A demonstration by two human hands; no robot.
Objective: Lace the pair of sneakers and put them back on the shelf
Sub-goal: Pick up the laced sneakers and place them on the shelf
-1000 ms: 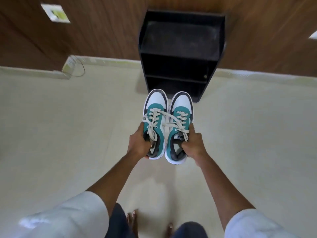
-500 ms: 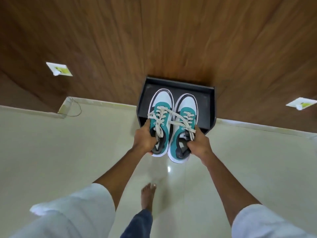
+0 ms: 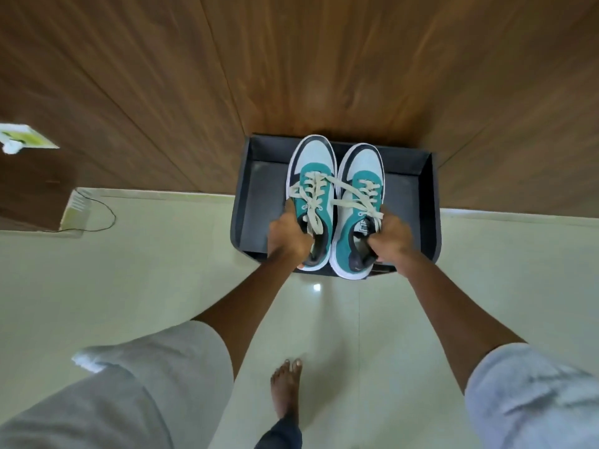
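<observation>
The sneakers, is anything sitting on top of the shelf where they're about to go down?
Nothing visible. The left hand and right hand hold the sneakers over the shelf, whose dark top looks bare on both sides. The patch under the shoes is hidden.

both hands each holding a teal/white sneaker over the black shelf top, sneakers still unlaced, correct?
Not quite. The head view shows cream laces threaded through the eyelets of both the left sneaker and the right sneaker, so they are laced. The rest holds: left hand and right hand each hold one over the black shelf.
</observation>
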